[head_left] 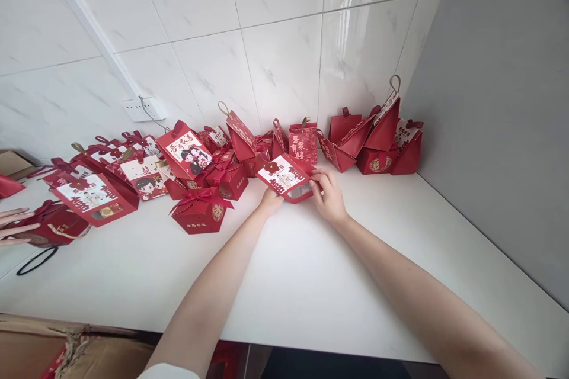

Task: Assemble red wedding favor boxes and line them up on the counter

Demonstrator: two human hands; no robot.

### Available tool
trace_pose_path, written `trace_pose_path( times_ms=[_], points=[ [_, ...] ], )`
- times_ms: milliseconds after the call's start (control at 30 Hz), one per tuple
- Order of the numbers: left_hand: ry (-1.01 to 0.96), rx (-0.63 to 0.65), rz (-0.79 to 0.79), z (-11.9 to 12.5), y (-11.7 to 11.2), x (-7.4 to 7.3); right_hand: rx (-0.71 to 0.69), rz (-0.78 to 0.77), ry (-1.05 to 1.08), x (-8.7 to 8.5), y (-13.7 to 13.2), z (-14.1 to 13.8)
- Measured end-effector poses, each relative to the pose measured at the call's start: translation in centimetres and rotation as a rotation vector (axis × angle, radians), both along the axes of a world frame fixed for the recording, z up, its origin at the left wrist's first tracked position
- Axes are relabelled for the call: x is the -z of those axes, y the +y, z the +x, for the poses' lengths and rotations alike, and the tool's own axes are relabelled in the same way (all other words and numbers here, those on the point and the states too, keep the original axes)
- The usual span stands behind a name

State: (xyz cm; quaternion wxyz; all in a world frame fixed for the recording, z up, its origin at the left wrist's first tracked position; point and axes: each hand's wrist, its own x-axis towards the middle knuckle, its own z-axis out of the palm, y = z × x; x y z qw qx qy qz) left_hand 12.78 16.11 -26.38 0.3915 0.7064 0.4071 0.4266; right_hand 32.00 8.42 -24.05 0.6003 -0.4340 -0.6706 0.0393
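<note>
A red gift box with a white cartoon picture and a clear window (287, 178) lies tilted on the white counter (293, 284), in front of a row of red boxes along the tiled wall. My left hand (270, 201) grips its near left corner from below. My right hand (329, 192) pinches its right edge with curled fingers. Both forearms stretch out from the counter's front edge.
Several red gift boxes and bags line the wall: a ribboned hexagonal box (201, 211), a large picture box (91, 196), pyramid-shaped boxes (382, 136). Another person's fingers (15, 225) reach in at the left edge. A wall socket (143, 109) and cardboard cartons (66, 349) are below left.
</note>
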Motion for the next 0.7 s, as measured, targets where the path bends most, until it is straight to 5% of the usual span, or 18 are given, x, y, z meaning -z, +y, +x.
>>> trace_pose_path(
  times_ms=[367, 567, 700],
  points=[
    [0.185, 0.411, -0.142, -1.8, -1.4, -3.6, 0.131, 0.066, -0.021, 0.4, 0.3, 1.1],
    [-0.005, 0.275, -0.103, -0.9, -1.9, -2.6, 0.063, 0.046, -0.207, -0.2, -0.5, 0.2],
    [-0.094, 0.271, -0.173, -1.1, -2.2, -3.3, 0.042, 0.012, -0.137, -0.4, -0.7, 0.2]
  ],
)
